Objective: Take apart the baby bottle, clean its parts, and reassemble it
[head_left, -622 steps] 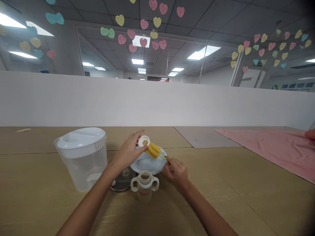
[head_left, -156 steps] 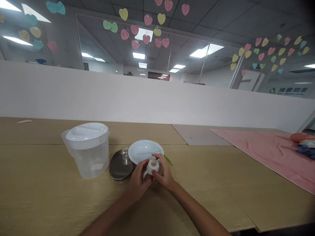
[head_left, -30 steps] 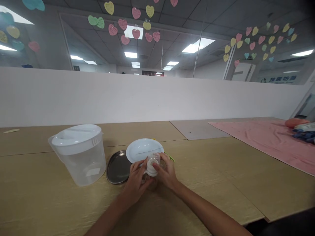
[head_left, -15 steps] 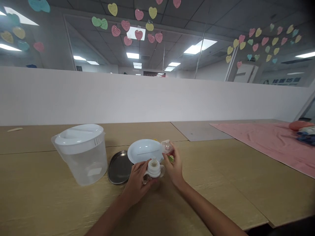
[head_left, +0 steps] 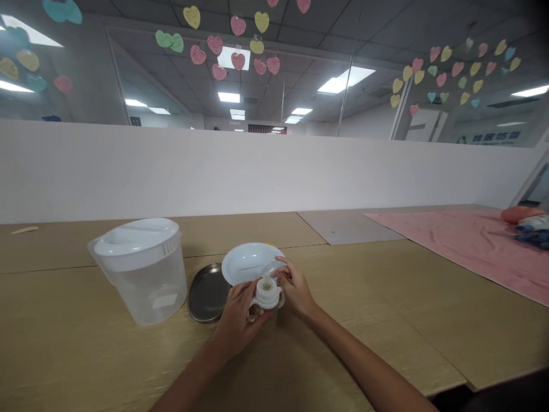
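Note:
A baby bottle (head_left: 266,294) with a white collar, side handles and a clear nipple stands upright before me. My left hand (head_left: 237,312) is closed around its left side, fingers at the collar and thumb low in front. My right hand (head_left: 295,289) pinches a clear dome-shaped cap (head_left: 270,268) just above and behind the nipple; the fingers partly hide the cap. I cannot tell whether cap and nipple touch. Behind the bottle lies a white oval bowl (head_left: 240,260), and left of it a dark metal tray (head_left: 208,294) partly hidden by the bowl.
To the left stands a clear plastic pitcher (head_left: 150,286) with a white lid. A pink cloth (head_left: 463,246) covers the table's right rear, with a bundle of fabric (head_left: 525,220) on it. A white low wall (head_left: 274,171) runs along the back of the wooden table (head_left: 364,320).
My right hand has brought the clear cap leftward and down, from beside the bowl's right edge to the bottle's top. My left hand stays on the bottle.

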Demonstrator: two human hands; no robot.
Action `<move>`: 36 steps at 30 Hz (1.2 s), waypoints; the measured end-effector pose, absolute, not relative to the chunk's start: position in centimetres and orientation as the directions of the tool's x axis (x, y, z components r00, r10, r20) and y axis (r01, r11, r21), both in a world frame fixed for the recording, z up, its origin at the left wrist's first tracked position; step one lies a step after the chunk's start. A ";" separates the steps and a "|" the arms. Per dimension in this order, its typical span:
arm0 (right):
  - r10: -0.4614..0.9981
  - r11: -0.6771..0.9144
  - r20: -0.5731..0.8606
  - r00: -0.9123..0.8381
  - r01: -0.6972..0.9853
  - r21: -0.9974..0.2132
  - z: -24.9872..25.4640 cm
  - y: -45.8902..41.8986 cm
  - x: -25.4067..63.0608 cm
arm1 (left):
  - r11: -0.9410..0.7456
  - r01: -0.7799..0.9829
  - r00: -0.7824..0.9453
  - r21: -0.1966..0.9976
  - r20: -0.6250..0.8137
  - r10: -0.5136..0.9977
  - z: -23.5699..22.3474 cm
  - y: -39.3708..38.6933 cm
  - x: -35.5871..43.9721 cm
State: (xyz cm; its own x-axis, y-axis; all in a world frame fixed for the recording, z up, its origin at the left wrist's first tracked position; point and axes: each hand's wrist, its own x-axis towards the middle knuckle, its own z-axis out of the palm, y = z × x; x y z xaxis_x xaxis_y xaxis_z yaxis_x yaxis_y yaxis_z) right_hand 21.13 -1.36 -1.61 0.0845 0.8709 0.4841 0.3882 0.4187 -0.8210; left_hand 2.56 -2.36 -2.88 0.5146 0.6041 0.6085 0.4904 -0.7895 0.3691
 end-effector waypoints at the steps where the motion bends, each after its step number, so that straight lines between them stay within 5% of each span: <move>1: 0.881 0.409 0.467 0.069 0.384 -0.828 -1.6 -1.4 21.2 | -0.788 0.491 0.512 0.372 0.608 0.607 -2.9 -2.3 2.6; 7: 0.846 0.405 0.528 0.076 0.553 -0.728 -1.0 -2.0 21.3 | -0.777 0.485 0.504 0.401 0.598 0.623 -2.8 -2.3 2.7; 13: 0.699 0.651 0.700 -0.145 0.533 -0.540 -0.2 -3.6 20.0 | -0.760 0.464 0.490 0.456 0.582 0.649 -2.3 -2.8 2.8; 18: 0.796 0.575 0.604 -0.029 0.348 -0.740 -0.4 -3.8 19.5 | -0.733 0.443 0.513 0.517 0.524 0.680 -1.7 -3.0 2.7; 23: 0.865 0.451 0.417 -0.279 0.068 -0.890 0.5 -2.5 21.9 | -0.730 0.477 0.534 0.489 0.499 0.683 -2.0 -2.6 2.7; 26: 0.868 0.484 0.484 -0.113 -0.026 -0.875 0.9 -1.4 23.2 | -0.708 0.512 0.498 0.486 0.504 0.706 -2.4 -2.6 2.9; 29: 0.838 0.545 0.543 0.049 -0.021 -0.838 1.0 -1.4 23.0 | -0.708 0.507 0.492 0.492 0.509 0.706 -2.6 -2.8 3.0; 36: 0.872 0.488 0.449 -0.196 0.263 -0.832 0.9 -3.7 20.4 | -0.729 0.474 0.511 0.494 0.520 0.685 -2.5 -3.0 3.2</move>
